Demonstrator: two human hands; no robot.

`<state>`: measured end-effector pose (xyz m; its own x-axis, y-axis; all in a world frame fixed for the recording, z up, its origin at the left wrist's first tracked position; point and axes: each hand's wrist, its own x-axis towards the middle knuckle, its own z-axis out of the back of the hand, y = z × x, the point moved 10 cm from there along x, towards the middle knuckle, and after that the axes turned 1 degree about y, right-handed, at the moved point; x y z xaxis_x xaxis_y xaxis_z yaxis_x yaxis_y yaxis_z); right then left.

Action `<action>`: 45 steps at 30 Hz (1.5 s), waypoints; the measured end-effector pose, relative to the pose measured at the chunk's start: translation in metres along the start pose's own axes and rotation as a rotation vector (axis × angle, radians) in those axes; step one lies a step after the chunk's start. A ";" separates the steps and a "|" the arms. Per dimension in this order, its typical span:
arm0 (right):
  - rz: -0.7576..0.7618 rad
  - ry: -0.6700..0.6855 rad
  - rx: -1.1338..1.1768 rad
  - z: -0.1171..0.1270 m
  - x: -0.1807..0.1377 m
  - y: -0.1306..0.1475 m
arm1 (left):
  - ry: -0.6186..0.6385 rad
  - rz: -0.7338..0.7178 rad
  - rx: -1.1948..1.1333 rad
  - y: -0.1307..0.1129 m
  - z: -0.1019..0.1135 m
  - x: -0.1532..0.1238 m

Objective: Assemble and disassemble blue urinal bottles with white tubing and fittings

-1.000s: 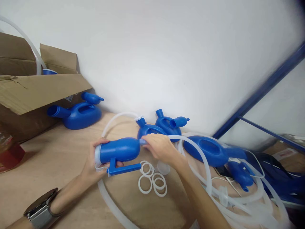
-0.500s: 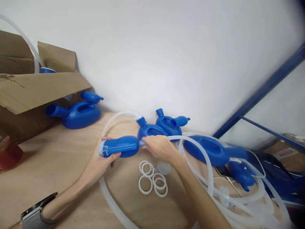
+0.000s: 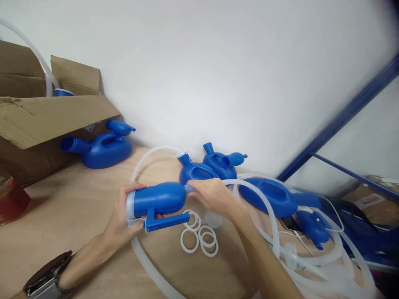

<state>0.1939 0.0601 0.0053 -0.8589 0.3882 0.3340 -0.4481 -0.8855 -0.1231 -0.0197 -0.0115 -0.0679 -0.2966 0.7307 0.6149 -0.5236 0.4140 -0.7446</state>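
Observation:
My left hand [image 3: 123, 218] is wrapped round the wide end of a blue plastic funnel piece [image 3: 158, 199] with a flat handle [image 3: 166, 222] pointing down and right. My right hand [image 3: 212, 197] pinches the narrow tip of that piece where a translucent white hose [image 3: 264, 207] joins it. The hose arcs off to the right and loops down over the wooden table [image 3: 77, 207]. Several white rubber rings [image 3: 199, 236] lie on the table just below my hands.
Blue plastic bottles lie along the wall: one at the left [image 3: 102, 149], two behind my hands [image 3: 218, 164], a large one at the right [image 3: 274, 197]. An open cardboard box [image 3: 40, 120] stands at the left. More coiled hoses [image 3: 327, 265] pile at the right, beside a blue rack frame [image 3: 343, 120].
The blue piece has been turned in my hands: its handle was hidden half a second ago and now points down again. Both hands have stayed on it.

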 end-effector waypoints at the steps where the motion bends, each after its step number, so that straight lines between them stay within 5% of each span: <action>1: -0.002 -0.008 0.006 0.000 0.000 -0.001 | 0.005 0.009 -0.016 -0.002 -0.001 0.001; 12: 0.063 -0.122 -0.061 0.004 0.000 0.004 | 0.102 0.327 -0.342 0.013 -0.025 0.001; 17: 0.093 -0.137 -0.077 0.007 0.003 0.005 | 0.073 0.289 -0.300 0.009 -0.019 0.008; 22: -0.018 -0.470 0.230 0.056 -0.011 -0.005 | -0.082 0.284 -0.339 0.013 -0.004 0.019; 24: -0.271 -0.412 0.519 0.041 -0.012 -0.032 | -0.136 0.328 -0.413 0.018 -0.001 0.023; 28: -0.656 -0.131 0.963 -0.038 -0.012 -0.061 | -0.152 0.335 -0.471 0.019 0.001 0.027; 34: -0.443 -0.057 1.419 -0.072 0.011 -0.044 | -0.107 0.307 -0.418 0.020 -0.003 0.018; 45: -0.507 -0.070 1.425 -0.069 0.009 -0.041 | -0.077 0.273 -0.332 0.026 -0.005 0.014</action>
<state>0.1876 0.1170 -0.0508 -0.6602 0.7430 0.1097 -0.0416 -0.1820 0.9824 -0.0332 0.0120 -0.0800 -0.4533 0.8003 0.3924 -0.1364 0.3728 -0.9178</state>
